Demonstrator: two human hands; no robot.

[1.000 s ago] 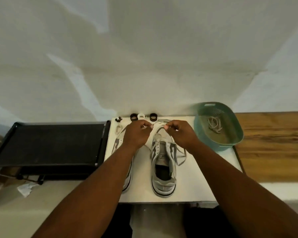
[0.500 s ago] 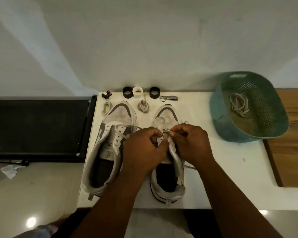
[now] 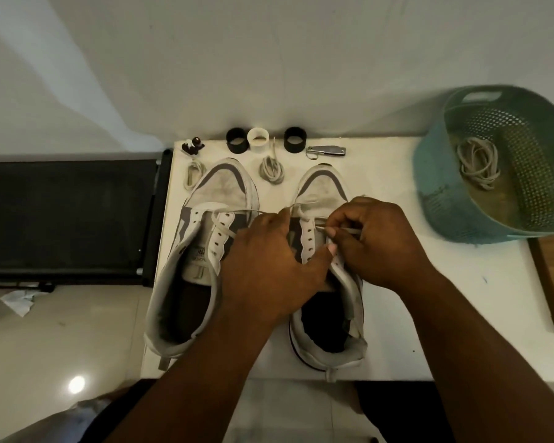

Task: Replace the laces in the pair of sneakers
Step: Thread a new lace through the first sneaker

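Two white-and-grey sneakers stand side by side on a white table, toes away from me. The left sneaker has only its lowest eyelets laced. My left hand grips the left eyelet flap of the right sneaker. My right hand pinches the tip of a white lace at an eyelet on that shoe's right flap. Two coiled laces lie by the toes, one in the middle and one at the left.
A teal perforated basket with a bundle of laces stands at the right. Along the wall sit two black rings, a white ring, a small folded tool and a tiny dark figure. A black tray adjoins the table's left edge.
The view has come much closer and tilted down. Both hands dropped from above the toes onto the right sneaker's eyelets, and the right hand now pinches the lace tip there.
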